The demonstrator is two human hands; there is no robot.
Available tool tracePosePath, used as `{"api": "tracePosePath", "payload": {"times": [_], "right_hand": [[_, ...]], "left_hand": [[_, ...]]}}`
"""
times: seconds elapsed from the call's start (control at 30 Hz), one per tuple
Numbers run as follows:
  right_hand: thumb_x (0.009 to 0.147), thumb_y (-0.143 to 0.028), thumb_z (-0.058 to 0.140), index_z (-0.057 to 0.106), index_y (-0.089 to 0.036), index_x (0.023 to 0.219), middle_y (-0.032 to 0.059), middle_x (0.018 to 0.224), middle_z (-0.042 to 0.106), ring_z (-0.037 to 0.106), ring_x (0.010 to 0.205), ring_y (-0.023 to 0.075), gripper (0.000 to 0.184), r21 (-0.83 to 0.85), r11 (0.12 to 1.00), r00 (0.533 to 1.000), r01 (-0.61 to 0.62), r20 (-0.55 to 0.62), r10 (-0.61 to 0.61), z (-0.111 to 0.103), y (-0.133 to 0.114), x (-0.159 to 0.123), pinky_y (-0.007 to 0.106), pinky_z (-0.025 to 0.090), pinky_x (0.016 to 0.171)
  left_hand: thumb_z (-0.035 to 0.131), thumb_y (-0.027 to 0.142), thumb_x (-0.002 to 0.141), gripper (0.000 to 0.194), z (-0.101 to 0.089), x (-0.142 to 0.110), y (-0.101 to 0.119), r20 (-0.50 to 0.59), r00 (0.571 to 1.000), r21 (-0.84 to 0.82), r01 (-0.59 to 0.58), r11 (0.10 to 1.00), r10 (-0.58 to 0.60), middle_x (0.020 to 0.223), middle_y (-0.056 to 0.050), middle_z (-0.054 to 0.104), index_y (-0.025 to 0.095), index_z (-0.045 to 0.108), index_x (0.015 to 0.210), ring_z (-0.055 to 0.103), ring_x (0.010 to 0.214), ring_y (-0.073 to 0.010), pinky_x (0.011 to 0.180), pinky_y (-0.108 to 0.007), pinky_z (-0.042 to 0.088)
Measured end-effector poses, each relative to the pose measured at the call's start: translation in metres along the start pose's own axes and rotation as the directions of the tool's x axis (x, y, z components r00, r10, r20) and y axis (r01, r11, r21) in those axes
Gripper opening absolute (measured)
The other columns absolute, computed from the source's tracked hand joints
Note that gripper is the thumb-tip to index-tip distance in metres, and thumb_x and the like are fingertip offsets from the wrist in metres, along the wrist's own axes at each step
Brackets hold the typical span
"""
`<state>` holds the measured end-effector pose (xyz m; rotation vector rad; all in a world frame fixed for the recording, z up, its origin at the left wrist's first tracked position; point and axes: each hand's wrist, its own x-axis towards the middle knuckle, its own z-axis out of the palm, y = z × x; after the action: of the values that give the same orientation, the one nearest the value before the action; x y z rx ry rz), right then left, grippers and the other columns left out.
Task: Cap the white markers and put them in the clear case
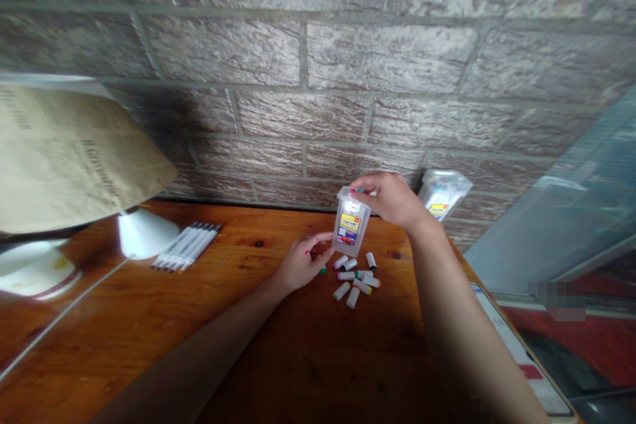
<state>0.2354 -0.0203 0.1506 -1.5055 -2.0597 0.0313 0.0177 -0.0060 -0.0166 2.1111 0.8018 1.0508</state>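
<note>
With the work apparently midway, your right hand [385, 197] grips the upright clear box [351, 224] at its top, your left hand's [302, 265] parted fingers steady its lower side, and short white pieces [352, 297] lie loose outside on the table [268, 228].

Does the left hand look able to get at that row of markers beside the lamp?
Likely yes: nothing shows on the wooden tabletop between the left hand and the row of markers. It would probably just have to leave the side of the clear plastic box.
</note>
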Motion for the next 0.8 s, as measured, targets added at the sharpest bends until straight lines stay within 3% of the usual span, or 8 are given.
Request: {"api": "tracePosePath", "payload": {"times": [0.1, 0.27, 0.43, 0.57, 0.8], "right_hand": [[0.086, -0.019, 0.067, 0.080, -0.020, 0.094, 0.0039, 0.091, 0.080, 0.072, 0.080, 0.0186, 0.016, 0.023, 0.999, 0.999, -0.026, -0.022, 0.026, 0.0004, 0.0009, -0.0003, 0.027, 0.050, 0.076], [0.089, -0.027, 0.064, 0.079, -0.021, 0.094, 0.0028, 0.090, 0.081, 0.073, 0.079, 0.0180, 0.018, 0.207, 0.978, 0.998, -0.008, 0.056, -0.003, 0.0019, 0.0042, -0.0024, 0.026, 0.051, 0.073], [0.086, -0.027, 0.068, 0.078, -0.021, 0.092, 0.0020, 0.089, 0.080, 0.073, 0.080, 0.0182, 0.013, 0.282, 0.959, 0.994, -0.012, 0.109, -0.020, 0.0006, 0.0064, -0.0038, 0.026, 0.053, 0.072], [0.079, -0.017, 0.073, 0.078, -0.021, 0.091, 0.0016, 0.089, 0.080, 0.074, 0.080, 0.0193, 0.014, 0.186, 0.982, 0.981, -0.033, 0.192, -0.004, 0.0003, 0.0074, -0.0041, 0.028, 0.053, 0.075], [0.079, -0.011, 0.071, 0.079, -0.023, 0.092, 0.0022, 0.096, 0.081, 0.075, 0.088, 0.0209, 0.019, 0.067, 0.998, 0.984, 0.008, 0.175, -0.020, 0.0024, 0.0024, -0.0027, 0.029, 0.053, 0.082]], "left_hand": [[0.062, 0.033, 0.095, 0.036, 0.0000, -0.0001, -0.0002, 0.002, 1.000, -0.007, 0.003, 1.000, -0.003, 0.117, -0.007, 0.075, 0.022, 0.065, 0.129, 0.071, 0.102, -0.0206, 0.089, -0.033, 0.057], [0.062, 0.033, 0.095, 0.034, -0.0006, 0.0005, 0.0009, 0.001, 1.000, -0.011, -0.007, 1.000, 0.007, 0.121, -0.007, 0.074, 0.023, 0.066, 0.127, 0.071, 0.104, -0.0204, 0.089, -0.033, 0.057], [0.062, 0.032, 0.094, 0.034, 0.0000, 0.0003, 0.0008, -0.007, 1.000, -0.018, 0.002, 1.000, -0.002, 0.118, -0.007, 0.075, 0.023, 0.066, 0.127, 0.071, 0.103, -0.0201, 0.089, -0.032, 0.057], [0.062, 0.032, 0.094, 0.033, 0.0007, -0.0001, -0.0015, 0.000, 1.000, -0.035, 0.008, 0.999, -0.008, 0.118, -0.005, 0.075, 0.023, 0.065, 0.126, 0.072, 0.102, -0.0190, 0.089, -0.031, 0.057], [0.061, 0.033, 0.094, 0.033, 0.0005, 0.0001, 0.0003, -0.015, 1.000, -0.012, 0.022, 1.000, -0.022, 0.117, -0.007, 0.075, 0.022, 0.066, 0.125, 0.071, 0.101, -0.0199, 0.087, -0.032, 0.057]]}}
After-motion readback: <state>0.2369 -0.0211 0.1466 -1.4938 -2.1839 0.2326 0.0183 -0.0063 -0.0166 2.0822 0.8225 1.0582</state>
